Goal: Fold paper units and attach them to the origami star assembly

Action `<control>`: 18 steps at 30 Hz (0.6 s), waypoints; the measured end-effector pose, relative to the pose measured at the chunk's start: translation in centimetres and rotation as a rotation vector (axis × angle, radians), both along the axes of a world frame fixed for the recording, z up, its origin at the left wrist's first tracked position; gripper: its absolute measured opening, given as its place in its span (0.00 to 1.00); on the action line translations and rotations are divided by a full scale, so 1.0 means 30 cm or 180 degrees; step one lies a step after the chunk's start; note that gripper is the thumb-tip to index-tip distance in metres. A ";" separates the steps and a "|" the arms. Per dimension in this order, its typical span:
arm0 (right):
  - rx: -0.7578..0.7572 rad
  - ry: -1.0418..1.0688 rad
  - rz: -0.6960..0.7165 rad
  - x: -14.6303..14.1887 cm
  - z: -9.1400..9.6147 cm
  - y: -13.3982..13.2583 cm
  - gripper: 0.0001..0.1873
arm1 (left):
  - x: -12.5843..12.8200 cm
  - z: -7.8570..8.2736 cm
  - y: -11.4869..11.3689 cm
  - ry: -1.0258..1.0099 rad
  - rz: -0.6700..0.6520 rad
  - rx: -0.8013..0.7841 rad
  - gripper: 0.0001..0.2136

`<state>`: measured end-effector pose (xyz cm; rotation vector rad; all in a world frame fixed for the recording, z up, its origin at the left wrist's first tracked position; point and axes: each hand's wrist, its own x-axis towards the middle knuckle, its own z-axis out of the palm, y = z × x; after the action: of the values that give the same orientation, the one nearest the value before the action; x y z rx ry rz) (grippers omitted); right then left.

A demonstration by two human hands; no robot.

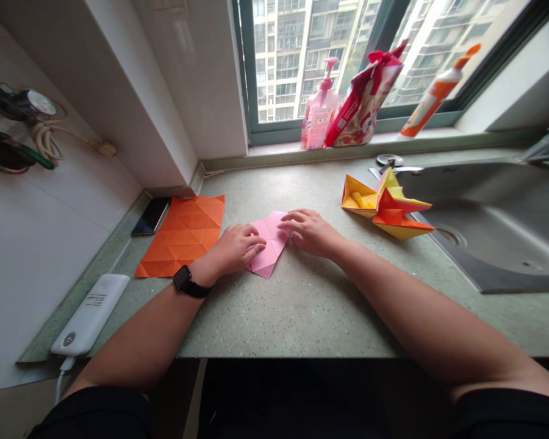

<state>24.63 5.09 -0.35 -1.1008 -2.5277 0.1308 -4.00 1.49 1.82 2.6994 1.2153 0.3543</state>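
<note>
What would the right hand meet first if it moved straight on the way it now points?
The right hand would meet the pink paper first, its fingertips seemingly already on it; then likely the left hand.

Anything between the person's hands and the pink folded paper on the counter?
Nothing visible stands in the way: the left hand and the right hand both rest directly on the pink folded paper, with no object between them and it.
</note>
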 end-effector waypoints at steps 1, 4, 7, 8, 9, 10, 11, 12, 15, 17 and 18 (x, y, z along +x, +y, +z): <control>0.0003 0.0009 0.0000 0.000 0.001 0.000 0.24 | 0.001 0.001 0.001 -0.0002 -0.0077 -0.0042 0.15; -0.0028 -0.0025 0.0032 0.001 0.010 -0.002 0.22 | 0.002 0.001 0.004 0.0038 -0.0195 -0.0138 0.16; -0.0085 -0.0141 0.0124 0.000 0.026 -0.007 0.19 | 0.003 0.000 0.001 0.0082 -0.0126 -0.0249 0.16; -0.0098 -0.0171 0.0173 -0.002 0.031 -0.009 0.18 | 0.003 0.000 0.000 0.0097 -0.0093 -0.0280 0.16; -0.0109 -0.0190 0.0227 -0.004 0.035 -0.012 0.17 | 0.004 0.001 -0.002 0.0124 -0.0075 -0.0305 0.16; -0.0116 -0.0198 0.0275 -0.006 0.038 -0.014 0.16 | 0.005 0.001 -0.003 0.0149 -0.0059 -0.0313 0.17; -0.0122 -0.0202 0.0314 -0.008 0.040 -0.017 0.16 | 0.005 0.002 -0.005 0.0169 -0.0051 -0.0300 0.19; -0.0128 -0.0206 0.0345 -0.010 0.040 -0.019 0.15 | 0.006 0.003 -0.007 0.0181 -0.0051 -0.0264 0.21; -0.0129 -0.0213 0.0417 -0.016 0.038 -0.023 0.15 | 0.009 0.004 -0.014 0.0174 -0.0077 -0.0077 0.25; -0.0122 -0.0187 0.0456 -0.018 0.035 -0.026 0.17 | 0.014 0.007 -0.021 0.0171 -0.0031 0.0003 0.25; -0.0122 -0.0174 0.0475 -0.019 0.035 -0.027 0.18 | 0.017 0.008 -0.024 0.0178 0.0008 0.0009 0.24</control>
<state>24.06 4.29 0.70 -0.9410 -2.6658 0.1924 -3.49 0.77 2.06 2.7278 1.2339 0.2828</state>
